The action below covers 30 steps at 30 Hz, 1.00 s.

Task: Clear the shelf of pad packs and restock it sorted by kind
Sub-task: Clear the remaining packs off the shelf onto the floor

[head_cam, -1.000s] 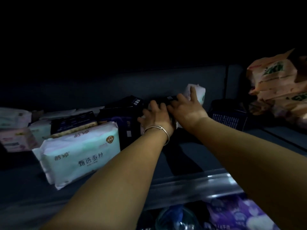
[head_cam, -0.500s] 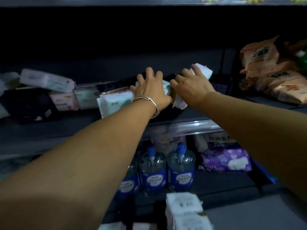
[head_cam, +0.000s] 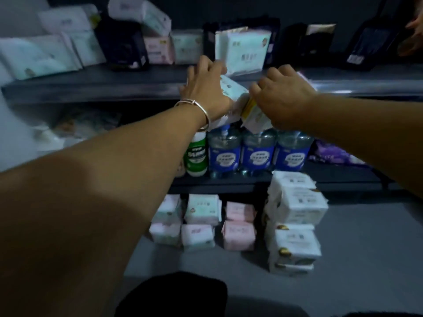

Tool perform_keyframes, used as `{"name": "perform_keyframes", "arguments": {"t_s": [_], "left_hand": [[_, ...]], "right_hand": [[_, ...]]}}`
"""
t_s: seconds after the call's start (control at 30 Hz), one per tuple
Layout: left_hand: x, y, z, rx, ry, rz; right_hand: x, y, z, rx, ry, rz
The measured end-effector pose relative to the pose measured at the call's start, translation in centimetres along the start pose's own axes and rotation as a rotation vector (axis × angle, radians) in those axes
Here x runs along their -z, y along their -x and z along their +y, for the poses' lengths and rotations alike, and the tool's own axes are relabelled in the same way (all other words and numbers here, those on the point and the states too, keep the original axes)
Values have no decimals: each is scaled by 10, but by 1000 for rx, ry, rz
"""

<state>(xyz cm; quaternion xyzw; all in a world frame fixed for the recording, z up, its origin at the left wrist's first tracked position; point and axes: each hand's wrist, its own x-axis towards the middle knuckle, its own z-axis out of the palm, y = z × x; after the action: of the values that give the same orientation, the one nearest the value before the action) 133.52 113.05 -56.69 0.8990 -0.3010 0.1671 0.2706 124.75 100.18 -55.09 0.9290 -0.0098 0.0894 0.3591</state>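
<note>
Pad packs [head_cam: 238,97], soft white wrappers with pale green and yellow print, sit bunched between both hands at the shelf [head_cam: 91,84] front edge; left hand [head_cam: 206,92] and right hand [head_cam: 283,99] each curl round them.

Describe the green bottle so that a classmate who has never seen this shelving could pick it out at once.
Find the lower shelf, under the one where both hands are lifting packs. A row of clear plastic bottles with blue labels stands there. At its left end, just below the wrist with the silver bangle, is the green bottle with a white cap, the only opaque green one.
</note>
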Motion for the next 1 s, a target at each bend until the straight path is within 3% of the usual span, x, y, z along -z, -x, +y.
{"name": "perform_keyframes", "arguments": {"t_s": [0.3,0.5,0.67,0.87,1.0], "left_hand": [[-32,53,-80,132,-95,-229],[-66,70,-138,243,23,-427],[-84,102,-200,315,85,-568],[-77,117,-249,418,269,-719],[-78,128,-268,417,231,-929]], "right_hand": [[-40,-5,-94,154,-271,-202],[-76,-22,-134,196,-519,-424],[-97,-45,-193,288,-553,-567],[-107,-66,-236,264,-575,-648],[-99,-72,-253,282,-591,-714]]}}
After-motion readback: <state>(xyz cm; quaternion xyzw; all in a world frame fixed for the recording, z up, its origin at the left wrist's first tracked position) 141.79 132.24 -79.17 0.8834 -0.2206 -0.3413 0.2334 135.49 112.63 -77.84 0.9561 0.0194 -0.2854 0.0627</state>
